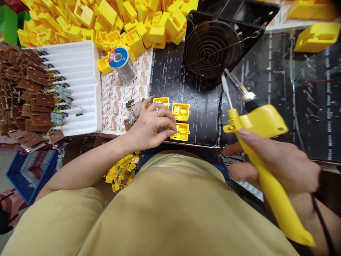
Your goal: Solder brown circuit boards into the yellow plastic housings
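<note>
My left hand (156,122), with a ring on one finger, curls over several small yellow plastic cases on the black bench mat. Its thumb and fingertips come together at the edge of the nearest case (183,132); what they pinch is too small to make out. Just beyond is another open case (181,111), and a third (161,102) is partly covered by the hand. Brown circuit boards (135,108) with wires lie by my left wrist. My right hand (279,163), slightly blurred, is wrapped round the handle of a yellow soldering gun (258,122), its tip pointing toward the fan.
A black fan with a wire grille (213,49) stands at the back of the bench. A solder spool (124,64) is left of it, before a heap of yellow cases (128,21). White foam tray (80,85) and piled circuit boards (34,92) occupy the left.
</note>
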`<state>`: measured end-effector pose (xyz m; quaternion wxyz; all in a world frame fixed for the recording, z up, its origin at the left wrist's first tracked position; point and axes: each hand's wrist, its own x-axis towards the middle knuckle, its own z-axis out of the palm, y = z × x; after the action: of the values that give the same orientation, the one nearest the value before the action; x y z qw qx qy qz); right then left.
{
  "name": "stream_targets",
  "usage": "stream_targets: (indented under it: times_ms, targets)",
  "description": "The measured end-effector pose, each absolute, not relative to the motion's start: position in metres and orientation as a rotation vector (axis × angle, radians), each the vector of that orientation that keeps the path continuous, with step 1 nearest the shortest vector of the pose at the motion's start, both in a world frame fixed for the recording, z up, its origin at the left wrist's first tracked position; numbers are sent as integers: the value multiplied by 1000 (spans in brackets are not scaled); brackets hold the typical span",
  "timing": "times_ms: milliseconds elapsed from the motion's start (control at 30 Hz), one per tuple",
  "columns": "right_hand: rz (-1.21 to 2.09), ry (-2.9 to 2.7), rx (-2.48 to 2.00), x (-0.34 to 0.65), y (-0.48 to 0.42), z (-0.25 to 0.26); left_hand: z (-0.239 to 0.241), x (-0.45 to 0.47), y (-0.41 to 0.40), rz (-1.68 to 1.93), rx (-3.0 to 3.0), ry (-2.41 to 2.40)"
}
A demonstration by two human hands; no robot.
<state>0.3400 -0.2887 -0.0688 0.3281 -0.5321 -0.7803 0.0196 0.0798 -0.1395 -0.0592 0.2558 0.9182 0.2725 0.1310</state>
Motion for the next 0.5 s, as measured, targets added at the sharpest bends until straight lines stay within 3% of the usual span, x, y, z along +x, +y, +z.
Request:
stream_targets:
  times_ms: [200,500]
  targets:
    - [-173,-2090,-1143,303,-239,-91,-65,79,-141,349,2554,809]
    - [-277,-1983,-1202,284,-224,-104,-63,78,-140,256,2737,766]
